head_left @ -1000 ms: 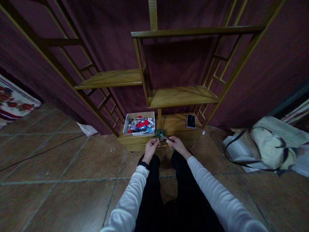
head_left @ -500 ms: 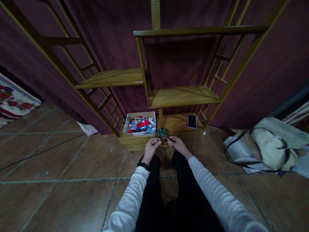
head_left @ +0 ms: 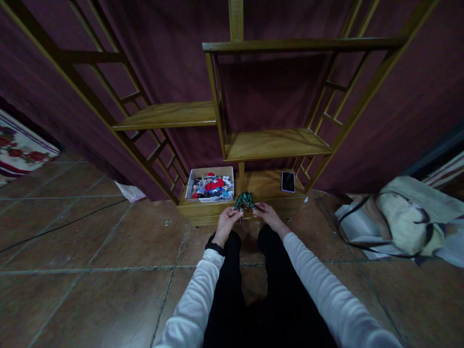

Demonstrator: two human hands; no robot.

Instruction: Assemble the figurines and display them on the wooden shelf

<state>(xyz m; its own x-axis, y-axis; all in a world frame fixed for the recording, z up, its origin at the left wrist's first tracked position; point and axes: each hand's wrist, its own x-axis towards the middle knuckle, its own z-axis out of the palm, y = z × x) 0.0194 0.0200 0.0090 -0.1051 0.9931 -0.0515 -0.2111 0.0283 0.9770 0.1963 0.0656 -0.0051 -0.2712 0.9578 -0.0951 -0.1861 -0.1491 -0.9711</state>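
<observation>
Between my hands, at the front edge of the low shelf, is a green-and-black patterned piece (head_left: pixel 244 198), arched upward, with small dark and pale parts at its lower ends. Its exact kind is too small to make out. My left hand (head_left: pixel 227 221), with a black band at the wrist, pinches its left end. At the right end, the fingers of my right hand (head_left: pixel 267 214) are closed on it. Behind and left of my left hand, an open white box (head_left: pixel 233 177) holds many small red, blue, white and black pieces.
A dark-screened phone (head_left: pixel 288 182) lies on the bottom shelf (head_left: pixel 261 183), right of the box. Wooden shelves (head_left: pixel 277 145) rise above it against a maroon curtain. A pale bag (head_left: pixel 406 217) with a black strap is on the tiled floor at right; a cable (head_left: pixel 65 225) runs at left.
The green-and-black piece has shifted slightly right and now arches more evenly between my hands. Both hands stay closed on its ends.
</observation>
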